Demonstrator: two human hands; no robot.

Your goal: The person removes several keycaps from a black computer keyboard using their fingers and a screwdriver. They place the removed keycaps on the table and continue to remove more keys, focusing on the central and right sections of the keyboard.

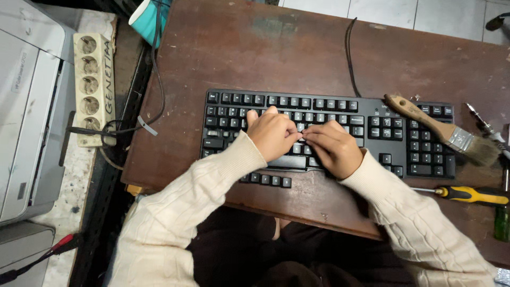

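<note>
Head view: the black plastic computer keyboard [329,133] lies flat at the centre of the worn brown wooden table [255,58]. The left hand [273,134] and right hand [334,148] rest on its middle key rows, fingertips meeting and pinched on a small pale part, too small to identify. A wooden-handled paintbrush [443,130] lies across the number pad; a yellow-handled screwdriver [467,195] lies near the keyboard's right end.

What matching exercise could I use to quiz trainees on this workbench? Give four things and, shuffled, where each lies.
Things:
1. paintbrush
2. screwdriver
3. power strip
4. loose keycaps

Places:
A. off the table, to the left, beside the printer
B. across the keyboard's right end
C. on the table just below the keyboard's front edge
D. on the table right of the right hand, below the keyboard's right end

Pairs: 1-B, 2-D, 3-A, 4-C
</note>
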